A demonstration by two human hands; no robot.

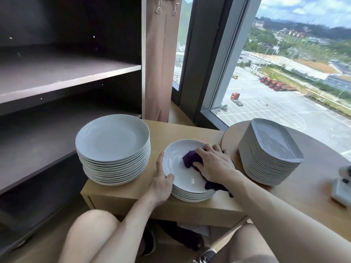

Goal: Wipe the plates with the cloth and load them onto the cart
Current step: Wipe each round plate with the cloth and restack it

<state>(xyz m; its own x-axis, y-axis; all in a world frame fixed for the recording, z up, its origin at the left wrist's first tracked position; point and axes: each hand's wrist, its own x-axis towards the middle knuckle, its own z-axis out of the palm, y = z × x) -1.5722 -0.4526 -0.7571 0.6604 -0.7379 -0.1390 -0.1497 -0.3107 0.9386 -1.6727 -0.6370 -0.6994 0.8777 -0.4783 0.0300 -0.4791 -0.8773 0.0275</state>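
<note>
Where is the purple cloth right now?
In the head view, the cloth is near the middle, under the right hand on the top plate of the small stack, between the tall round stack and the oblong stack.

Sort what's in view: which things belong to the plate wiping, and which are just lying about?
Job: purple cloth, top plate being wiped, short stack under it, tall round stack, oblong stack, dark shelves (possibly the cart).
Lying about: curtain, white gadget, dark shoes.

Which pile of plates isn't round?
The tall pile on the far right. Its plates are rounded rectangles, while the big left pile and the short middle pile being wiped hold round plates.
</note>
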